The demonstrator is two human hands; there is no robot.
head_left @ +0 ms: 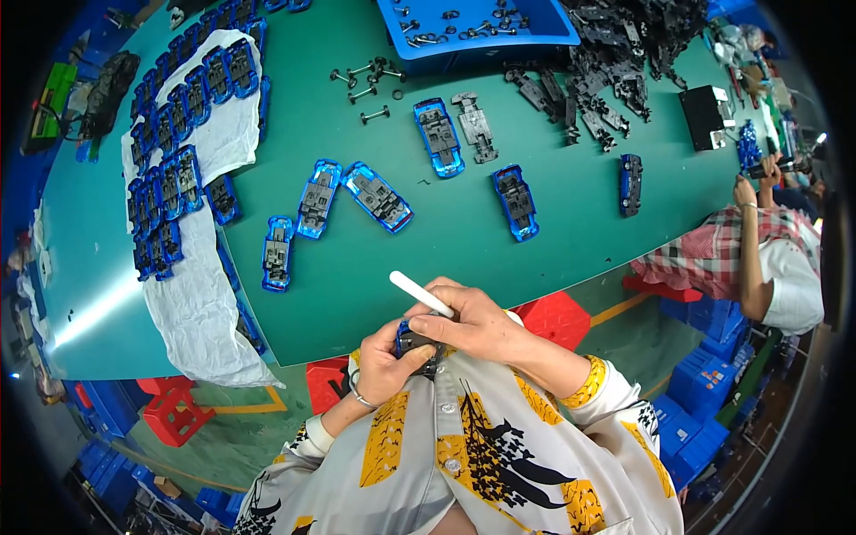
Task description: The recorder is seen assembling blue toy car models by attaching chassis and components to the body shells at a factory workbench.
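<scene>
Close to my shirt, my left hand (382, 373) is wrapped round a small blue toy car (405, 339), its dark underside turned up. My right hand (481, 326) closes on a white rod-like tool (415, 289), which slants up to the left; fingers and thumb meet at the car and hide the tool's lower end. On the green table ahead lie several blue toy cars, underside up, among them one car (277, 254) at the left, another (378, 196) in the middle and a third (515, 203) to the right. A loose grey-black chassis (475, 127) lies beside a car (439, 138).
At the back stands a blue tray (481, 52) with wheel axles; loose axles (361, 93) lie near it. A black chassis pile (615, 62) is at back right. Car rows rest on white sheets (183, 312) at left. A co-worker's arm (753, 241) is at right, near a black box (704, 118).
</scene>
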